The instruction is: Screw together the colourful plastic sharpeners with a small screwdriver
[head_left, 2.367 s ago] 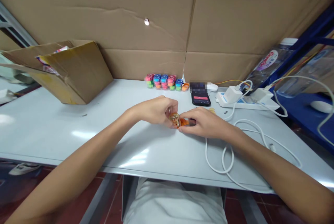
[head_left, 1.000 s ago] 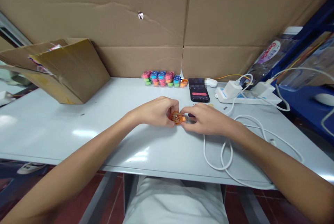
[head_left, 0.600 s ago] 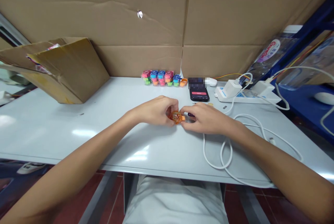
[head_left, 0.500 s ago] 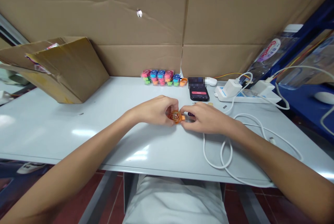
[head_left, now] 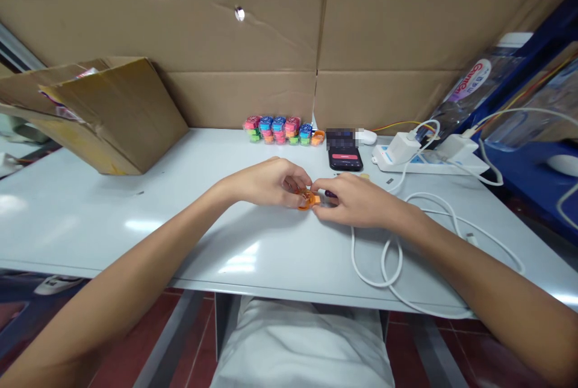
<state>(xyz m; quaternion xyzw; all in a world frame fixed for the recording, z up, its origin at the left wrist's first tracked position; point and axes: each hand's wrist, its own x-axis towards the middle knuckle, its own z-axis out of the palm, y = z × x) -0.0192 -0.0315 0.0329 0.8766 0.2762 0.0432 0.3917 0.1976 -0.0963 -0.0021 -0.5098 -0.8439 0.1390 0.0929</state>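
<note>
A small round orange plastic piece (head_left: 307, 200), partly see-through, with a lighter orange tab on its right side, lies between my hands just above or on the table. The thumb of my left hand (head_left: 273, 183) presses over its left part, with the fingers curled behind. My right hand (head_left: 356, 200) is closed about the right edge and tab with thumb and forefinger. A small dark object (head_left: 330, 194) shows between the right fingers; its kind is hidden. Fingers cover much of the orange piece.
Stacked colourful plastic pieces (head_left: 280, 130) line the back, beside another orange piece (head_left: 318, 138) and a phone (head_left: 345, 159). A power strip (head_left: 383, 162) and white cable (head_left: 383, 282) are at right, a large bottle (head_left: 474, 84) behind. A cardboard box (head_left: 135, 117) stands left.
The left thumb has moved up over the orange piece, covering more of its round face. The right hand keeps nearly the same place. The view has tilted slightly.
</note>
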